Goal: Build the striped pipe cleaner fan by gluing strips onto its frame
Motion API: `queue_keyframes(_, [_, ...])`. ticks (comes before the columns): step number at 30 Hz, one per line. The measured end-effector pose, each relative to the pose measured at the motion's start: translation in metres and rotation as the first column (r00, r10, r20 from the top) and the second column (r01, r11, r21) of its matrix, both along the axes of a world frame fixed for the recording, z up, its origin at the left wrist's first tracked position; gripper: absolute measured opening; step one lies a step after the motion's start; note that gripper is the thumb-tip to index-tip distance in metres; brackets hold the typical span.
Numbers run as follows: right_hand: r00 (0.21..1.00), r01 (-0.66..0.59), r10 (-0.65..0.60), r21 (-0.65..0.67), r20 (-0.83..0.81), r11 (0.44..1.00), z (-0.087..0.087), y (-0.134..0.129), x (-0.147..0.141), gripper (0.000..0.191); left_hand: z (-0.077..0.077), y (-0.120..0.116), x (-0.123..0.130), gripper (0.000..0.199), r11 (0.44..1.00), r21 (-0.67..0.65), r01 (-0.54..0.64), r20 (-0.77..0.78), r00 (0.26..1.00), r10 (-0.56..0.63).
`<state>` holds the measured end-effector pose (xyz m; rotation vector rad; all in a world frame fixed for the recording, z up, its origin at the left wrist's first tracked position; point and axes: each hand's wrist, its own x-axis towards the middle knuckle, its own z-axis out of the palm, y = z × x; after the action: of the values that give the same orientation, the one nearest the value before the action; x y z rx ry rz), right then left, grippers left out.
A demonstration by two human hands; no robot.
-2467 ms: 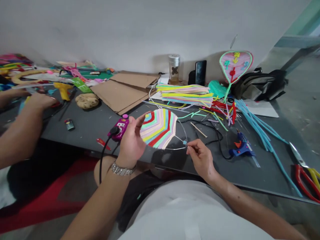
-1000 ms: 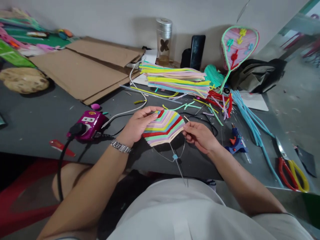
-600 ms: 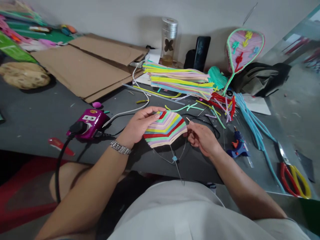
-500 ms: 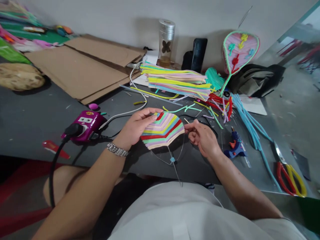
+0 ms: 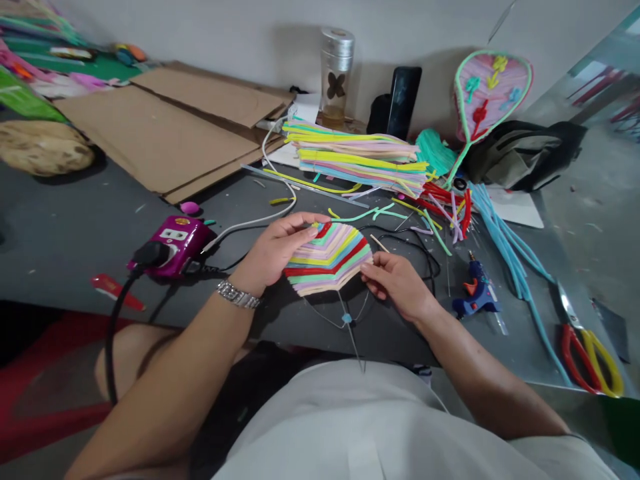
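A fan-shaped piece (image 5: 333, 257) of striped pipe cleaners on a wire frame is between my hands, over the table's front part. My left hand (image 5: 277, 250) pinches its upper left edge between thumb and fingers. At its lower right edge my right hand (image 5: 397, 280) closes thumb and forefinger on the pipe-cleaner ends; its other fingers are curled. Below the stripes, bare wires run down to a small light-blue wrap (image 5: 347, 319) and a wire stem. Loose green pipe cleaners (image 5: 357, 217) lie just behind the piece.
Bundled pipe cleaners (image 5: 360, 157) lie behind. A finished fan (image 5: 493, 93) leans at the back right. On the right are a blue glue gun (image 5: 477, 290), blue pipe cleaners (image 5: 513, 260) and scissors (image 5: 590, 353). A purple power socket (image 5: 183, 243) and cardboard (image 5: 170, 137) are on the left.
My right hand has moved slightly left and down, from the fan's right corner onto its lower right edge. My left hand keeps its hold. The whole view has shifted a little.
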<state>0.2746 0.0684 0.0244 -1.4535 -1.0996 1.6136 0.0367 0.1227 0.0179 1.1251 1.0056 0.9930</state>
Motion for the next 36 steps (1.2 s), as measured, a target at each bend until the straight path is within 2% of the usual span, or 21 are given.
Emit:
queue_keyframes(5, [0.992,-0.028,0.012,-0.131,-0.122,0.991,0.006,0.0,-0.002,0.036,0.003,-0.002,0.0,0.033,0.998,0.045,0.033,-0.023,0.999,-0.032])
queue_keyframes(10, [0.986,-0.035,0.003,-0.193,-0.167,0.981,0.01,0.001,-0.003,0.032,0.006,-0.002,0.0,0.033,0.99,0.058,0.131,-0.018,0.991,-0.13])
queue_keyframes(15, [0.999,-0.013,0.006,-0.122,-0.054,0.993,0.01,-0.001,-0.006,0.033,0.008,-0.002,0.001,0.03,0.986,0.057,0.158,0.004,0.987,-0.159])
queue_keyframes(18, [0.998,-0.04,0.043,-0.066,0.04,0.997,0.009,-0.003,-0.008,0.034,0.007,-0.002,0.001,0.029,0.984,0.07,0.163,0.006,0.987,-0.163])
queue_keyframes(22, [0.993,-0.085,0.09,-0.064,0.076,0.994,0.006,-0.002,-0.007,0.03,0.005,-0.002,0.001,0.03,0.983,0.082,0.165,-0.002,0.986,-0.166])
queue_keyframes(27, [0.991,-0.114,0.115,-0.022,0.065,0.993,0.005,-0.003,-0.005,0.025,0.004,-0.002,0.001,0.031,0.982,0.071,0.176,-0.02,0.984,-0.175])
queue_keyframes(31, [0.993,-0.12,0.12,-0.022,0.0,0.993,0.008,-0.004,-0.006,0.031,0.007,-0.004,0.002,0.032,0.989,0.061,0.136,-0.056,0.99,-0.132])
queue_keyframes(36, [0.975,-0.203,0.201,-0.019,-0.093,0.979,0.011,-0.005,-0.009,0.035,0.011,-0.006,0.003,0.038,0.992,0.021,0.122,-0.05,0.991,-0.12])
